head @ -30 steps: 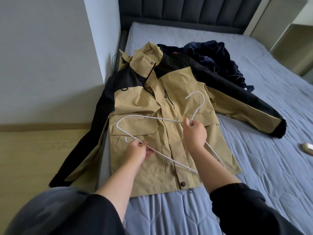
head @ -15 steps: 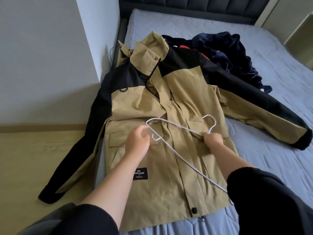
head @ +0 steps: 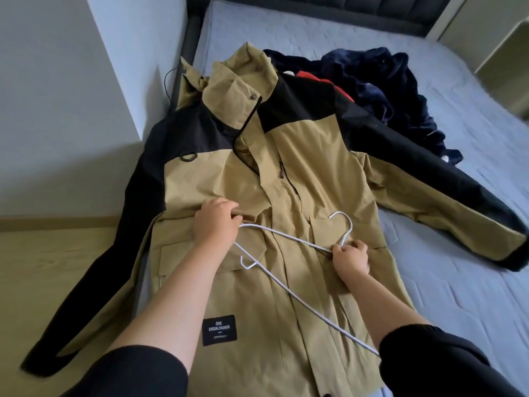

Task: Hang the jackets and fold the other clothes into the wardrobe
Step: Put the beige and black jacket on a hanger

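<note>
Tan jacket point(head: 315, 167) lies flat on bed point(head: 458, 282). Over its front, left hand point(head: 216, 222) fingers clench white hanger point(head: 286, 234) end; right hand point(head: 350, 257) pinches hanger neck.

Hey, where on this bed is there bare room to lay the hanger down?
Bare mattress lies right of the tan jacket, below its outstretched sleeve. Another bare strip runs between the navy clothes pile and the headboard. The left edge is crowded: the jacket overhangs it.
</note>
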### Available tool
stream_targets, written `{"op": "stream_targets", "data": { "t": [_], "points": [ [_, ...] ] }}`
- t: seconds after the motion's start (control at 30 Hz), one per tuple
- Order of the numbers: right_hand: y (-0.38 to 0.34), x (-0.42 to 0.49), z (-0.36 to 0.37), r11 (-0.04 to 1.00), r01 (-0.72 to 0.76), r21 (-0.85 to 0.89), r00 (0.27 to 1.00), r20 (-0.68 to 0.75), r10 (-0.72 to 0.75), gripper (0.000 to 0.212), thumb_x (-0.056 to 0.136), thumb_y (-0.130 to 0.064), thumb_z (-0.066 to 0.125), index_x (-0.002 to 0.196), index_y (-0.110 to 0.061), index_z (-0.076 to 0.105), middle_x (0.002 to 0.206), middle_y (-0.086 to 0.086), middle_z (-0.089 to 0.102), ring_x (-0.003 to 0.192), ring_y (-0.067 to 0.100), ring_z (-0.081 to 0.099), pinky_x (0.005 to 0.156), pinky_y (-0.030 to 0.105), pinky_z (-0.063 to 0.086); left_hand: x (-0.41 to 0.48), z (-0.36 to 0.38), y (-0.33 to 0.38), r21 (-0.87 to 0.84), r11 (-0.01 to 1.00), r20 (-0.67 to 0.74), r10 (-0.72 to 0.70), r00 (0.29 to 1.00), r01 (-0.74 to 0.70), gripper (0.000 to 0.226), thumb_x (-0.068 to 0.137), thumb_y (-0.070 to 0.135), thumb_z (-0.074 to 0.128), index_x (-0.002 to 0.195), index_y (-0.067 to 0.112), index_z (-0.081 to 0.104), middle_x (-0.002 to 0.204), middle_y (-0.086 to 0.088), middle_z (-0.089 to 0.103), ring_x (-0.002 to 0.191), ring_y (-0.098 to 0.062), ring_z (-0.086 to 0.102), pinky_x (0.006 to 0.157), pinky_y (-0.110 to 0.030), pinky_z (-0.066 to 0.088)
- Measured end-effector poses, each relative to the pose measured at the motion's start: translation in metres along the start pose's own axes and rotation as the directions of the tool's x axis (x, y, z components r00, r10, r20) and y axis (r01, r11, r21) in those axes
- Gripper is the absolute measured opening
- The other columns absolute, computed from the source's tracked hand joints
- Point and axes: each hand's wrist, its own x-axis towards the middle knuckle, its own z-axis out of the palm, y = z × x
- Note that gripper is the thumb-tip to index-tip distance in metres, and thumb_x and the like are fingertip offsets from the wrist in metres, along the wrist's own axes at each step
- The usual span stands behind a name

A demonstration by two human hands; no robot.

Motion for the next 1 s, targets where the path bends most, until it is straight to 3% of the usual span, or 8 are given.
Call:
{"op": "stream_targets", "data": {
  "t": [0.17,0.27,0.33,0.53,0.7,0.83,0.9,1.0],
  "points": [
    [0.001,-0.011,-0.014,0.997,0.050,0.051,0.997,0.057,-0.053,0.036,0.095,-0.031,0.047,0.103,-0.005,0.070,0.148,0.008,0.032,0.129,0.026,0.041,0.105,0.031,0.032,-0.008,-0.018,-0.002,-0.015,0.999,-0.019,0.036,0.999,-0.036,0.013,0.091,0.015,0.060,0.083,0.019,0.069,0.098,0.001,0.060,0.085,-0.019,0.053,0.069,-0.027,0.036],
    [-0.005,-0.032,-0.029,0.971,0.041,0.236,0.998,-0.049,-0.031,0.032,0.079,-0.030,0.054,0.067,-0.003,0.064,0.090,0.011,0.066,0.088,0.029,0.061,0.065,0.028,0.042,-0.018,-0.036,-0.007,-0.229,0.973,0.055,0.045,0.998,-0.031,0.018,0.091,0.015,0.060,0.075,0.023,0.061,0.091,0.011,0.060,0.078,-0.012,0.055,0.066,-0.025,0.039],
    [-0.013,-0.047,-0.040,0.911,0.057,0.409,0.990,-0.142,0.002,0.042,0.069,-0.030,0.049,0.069,0.010,0.061,0.061,0.014,0.057,0.060,0.025,0.052,0.052,0.029,0.036,-0.024,-0.048,-0.010,-0.319,0.948,0.154,0.049,0.987,0.003,0.024,0.091,0.019,0.059,0.070,0.029,0.056,0.078,0.011,0.064,0.073,-0.011,0.057,0.059,-0.025,0.039],
    [-0.044,-0.076,-0.080,0.830,0.257,0.495,0.939,-0.332,-0.093,0.048,0.068,-0.031,0.040,0.071,0.016,0.051,0.060,0.013,0.043,0.057,0.021,0.038,0.053,0.031,0.028,-0.050,-0.079,-0.022,-0.479,0.875,0.434,0.174,0.884,0.062,0.031,0.089,0.018,0.062,0.063,0.036,0.066,0.065,0.014,0.062,0.072,-0.010,0.055,0.073,-0.028,0.041],
    [-0.078,-0.086,-0.114,0.818,0.380,0.431,0.894,-0.398,-0.206,0.029,0.071,-0.027,0.042,0.050,-0.007,0.039,0.046,0.001,0.036,0.048,0.018,0.031,0.046,0.031,0.024,-0.092,-0.095,-0.001,-0.333,0.942,0.790,0.303,0.532,-0.042,0.030,0.091,0.007,0.057,0.068,0.025,0.059,0.062,0.009,0.051,0.058,-0.001,0.045,0.059,-0.018,0.037],
    [-0.102,-0.091,-0.103,0.855,0.364,0.370,0.921,-0.277,-0.272,0.030,0.079,-0.021,0.043,0.054,-0.007,0.053,0.051,0.006,0.052,0.055,0.028,0.052,0.054,0.034,0.043,-0.126,-0.078,0.014,-0.087,0.995,0.965,0.098,0.242,-0.055,0.024,0.095,0.010,0.053,0.075,0.024,0.056,0.068,0.001,0.049,0.059,-0.005,0.045,0.049,-0.012,0.040],
    [-0.101,-0.085,-0.085,0.896,0.290,0.336,0.955,-0.157,-0.250,0.024,0.088,-0.014,0.043,0.082,-0.004,0.064,0.080,0.015,0.066,0.082,0.035,0.063,0.073,0.042,0.050,-0.130,-0.070,0.015,-0.089,0.996,0.929,0.081,0.361,0.008,0.020,0.096,0.015,0.052,0.079,0.019,0.061,0.070,0.000,0.057,0.054,-0.004,0.051,0.046,-0.013,0.044],
    [-0.078,-0.079,-0.057,0.934,0.176,0.310,0.984,-0.054,-0.168,0.032,0.098,-0.012,0.038,0.120,0.003,0.055,0.114,0.021,0.063,0.107,0.036,0.057,0.084,0.036,0.043,-0.117,-0.062,0.008,-0.347,0.935,0.598,0.157,0.786,0.077,0.029,0.094,0.006,0.048,0.067,0.012,0.058,0.074,-0.013,0.063,0.054,-0.009,0.052,0.061,-0.033,0.049]
  ]
}}
